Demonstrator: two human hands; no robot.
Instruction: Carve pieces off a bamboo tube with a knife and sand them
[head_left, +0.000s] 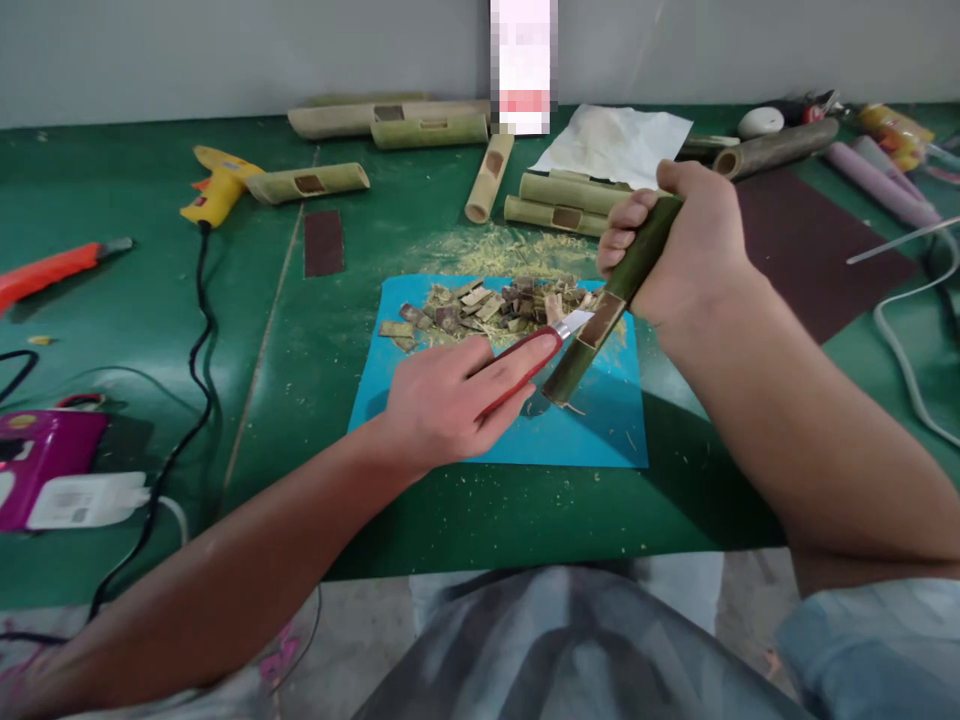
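My left hand [457, 400] is closed round the red handle of a carving knife [525, 370], index finger laid along it. The short blade points right, its tip at or close to the edge of a rectangular opening in a green bamboo tube [570, 375]. My right hand [690, 235] grips that tube by its upper end and holds it tilted, lower end toward me. Beneath both hands lies a blue sheet [600, 440]. Bamboo chips and shavings [487, 305] are heaped on its far half.
Several cut bamboo tubes [431, 130] lie along the back. A yellow glue gun [217, 185] and an orange-handled cutter [52, 275] are at left, near a purple power strip [67, 440]. Dark sandpaper [817, 250] and a white cable [900, 350] lie at right.
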